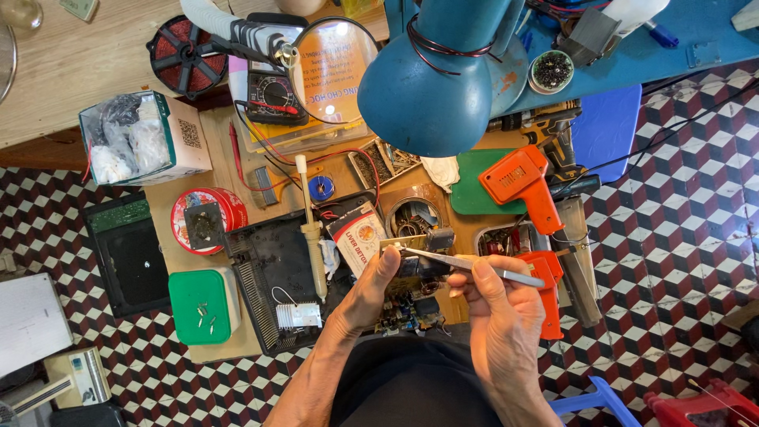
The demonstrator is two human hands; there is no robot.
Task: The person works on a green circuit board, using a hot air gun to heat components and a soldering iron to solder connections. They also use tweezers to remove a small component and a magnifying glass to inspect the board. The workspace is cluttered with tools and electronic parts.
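Left hand (371,289): fingers closed around a populated circuit board (411,296), held above the lap at the front edge of a cluttered low workboard (237,178). Right hand (494,304): pinches metal tweezers (462,261), tips pointing left onto the board's upper edge beside the left thumb. Nearby: a cream-handled soldering iron (310,217) lying just left of the left hand, an orange soldering gun (522,186) behind the right hand, a teal desk lamp (431,83) overhead, a magnifier (332,69), a multimeter (273,95).

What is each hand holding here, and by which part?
Right hand pinches metal tweezers near their rear end. Left hand grips the circuit board by its left edge.
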